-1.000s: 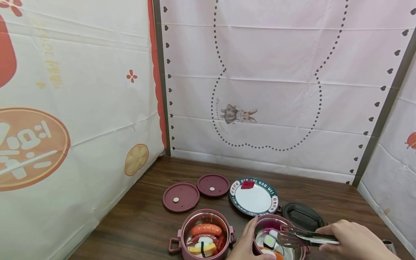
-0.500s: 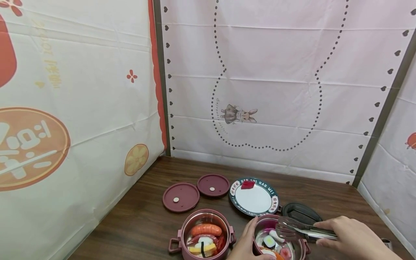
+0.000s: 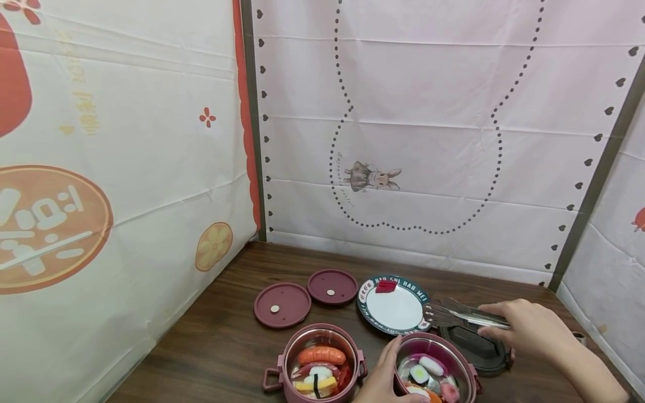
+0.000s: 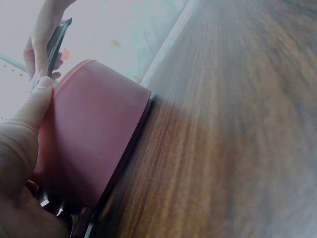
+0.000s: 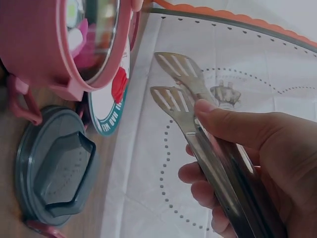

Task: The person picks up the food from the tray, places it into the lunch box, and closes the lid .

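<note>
My left hand holds the near left side of the right-hand pink pot, thumb and fingers spread round its wall. In the left wrist view the thumb lies at the rim of the pot. Inside are a toy sushi roll, a white oval piece, a pink piece and an orange-and-white piece. My right hand grips metal tongs over the black lid, beyond the pot. In the right wrist view the slotted tips of the tongs stand apart with nothing between them.
A second pink pot holds a toy sausage and other toy food. Behind it lie two maroon lids. A green-rimmed plate bears a red piece. Printed cloth walls enclose the wooden table.
My right hand has lifted the tongs out of the right-hand pot and moved them back over the black lid. A white piece now lies in that pot. My left hand keeps its hold.
</note>
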The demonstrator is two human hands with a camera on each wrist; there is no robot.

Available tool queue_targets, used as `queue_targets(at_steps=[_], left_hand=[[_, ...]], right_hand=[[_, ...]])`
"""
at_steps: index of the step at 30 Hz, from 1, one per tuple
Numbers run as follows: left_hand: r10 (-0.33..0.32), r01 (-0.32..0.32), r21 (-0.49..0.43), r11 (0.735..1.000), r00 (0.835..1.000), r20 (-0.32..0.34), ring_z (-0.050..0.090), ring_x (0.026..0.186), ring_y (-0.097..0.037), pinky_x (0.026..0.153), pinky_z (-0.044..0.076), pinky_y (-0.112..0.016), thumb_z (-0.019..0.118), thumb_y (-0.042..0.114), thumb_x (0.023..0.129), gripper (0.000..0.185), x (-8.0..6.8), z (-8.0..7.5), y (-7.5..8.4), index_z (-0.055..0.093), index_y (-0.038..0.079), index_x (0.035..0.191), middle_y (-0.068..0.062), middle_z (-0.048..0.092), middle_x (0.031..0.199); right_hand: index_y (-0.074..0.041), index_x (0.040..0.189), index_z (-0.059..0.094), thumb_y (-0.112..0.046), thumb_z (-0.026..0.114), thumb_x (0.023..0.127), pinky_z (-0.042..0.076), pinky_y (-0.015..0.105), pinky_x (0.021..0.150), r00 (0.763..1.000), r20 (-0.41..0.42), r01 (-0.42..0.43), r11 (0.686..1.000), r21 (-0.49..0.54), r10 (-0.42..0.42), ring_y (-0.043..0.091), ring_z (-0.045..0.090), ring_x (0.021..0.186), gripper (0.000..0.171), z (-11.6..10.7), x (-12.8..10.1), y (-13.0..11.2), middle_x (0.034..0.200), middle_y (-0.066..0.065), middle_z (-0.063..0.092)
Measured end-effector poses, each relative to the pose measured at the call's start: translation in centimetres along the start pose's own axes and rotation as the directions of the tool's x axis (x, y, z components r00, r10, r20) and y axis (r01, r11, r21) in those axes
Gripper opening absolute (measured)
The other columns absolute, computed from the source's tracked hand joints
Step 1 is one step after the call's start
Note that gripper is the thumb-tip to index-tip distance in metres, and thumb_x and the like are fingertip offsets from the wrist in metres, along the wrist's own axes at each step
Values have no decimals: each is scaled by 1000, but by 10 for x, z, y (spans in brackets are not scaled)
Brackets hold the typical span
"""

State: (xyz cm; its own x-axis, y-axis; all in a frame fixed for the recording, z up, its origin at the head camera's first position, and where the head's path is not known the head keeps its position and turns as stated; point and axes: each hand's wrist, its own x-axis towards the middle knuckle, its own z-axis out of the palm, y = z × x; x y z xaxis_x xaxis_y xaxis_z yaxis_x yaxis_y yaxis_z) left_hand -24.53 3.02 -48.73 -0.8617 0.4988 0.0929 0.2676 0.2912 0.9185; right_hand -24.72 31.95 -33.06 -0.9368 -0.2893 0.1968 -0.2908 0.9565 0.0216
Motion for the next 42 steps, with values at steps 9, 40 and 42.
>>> queue_targets(at_steps=[9, 40, 42], left_hand=[[-3, 3, 4, 1000, 1000, 2, 34, 145, -32, 110, 42, -51, 81, 38, 83, 101, 2, -1, -2, 19, 15, 160, -13, 27, 162], [-52, 53, -32, 998, 998, 46, 35, 144, -29, 110, 41, -51, 83, 35, 81, 98, 7, -4, -7, 23, 22, 158, -9, 29, 161], [-43, 44, -20, 999, 998, 53, 35, 144, -29, 110, 41, -49, 83, 35, 82, 99, 7, -5, -7, 23, 21, 158, -9, 29, 161]], right_hand=[[-14, 124, 70, -59, 71, 82, 53, 52, 72, 1000, 30, 4, 1000, 14, -4, 34, 70, 95, 61, -9, 36, -9, 113, 11, 74], [-11, 89, 72, -21, 88, 68, 54, 44, 60, 968, -157, 148, 949, -279, -197, 24, 63, 67, 27, 36, 134, -42, 80, 6, 70], [-13, 90, 73, -20, 89, 69, 54, 45, 66, 954, -187, 152, 914, -375, -235, 25, 64, 71, 28, 39, 141, -45, 83, 5, 71]])
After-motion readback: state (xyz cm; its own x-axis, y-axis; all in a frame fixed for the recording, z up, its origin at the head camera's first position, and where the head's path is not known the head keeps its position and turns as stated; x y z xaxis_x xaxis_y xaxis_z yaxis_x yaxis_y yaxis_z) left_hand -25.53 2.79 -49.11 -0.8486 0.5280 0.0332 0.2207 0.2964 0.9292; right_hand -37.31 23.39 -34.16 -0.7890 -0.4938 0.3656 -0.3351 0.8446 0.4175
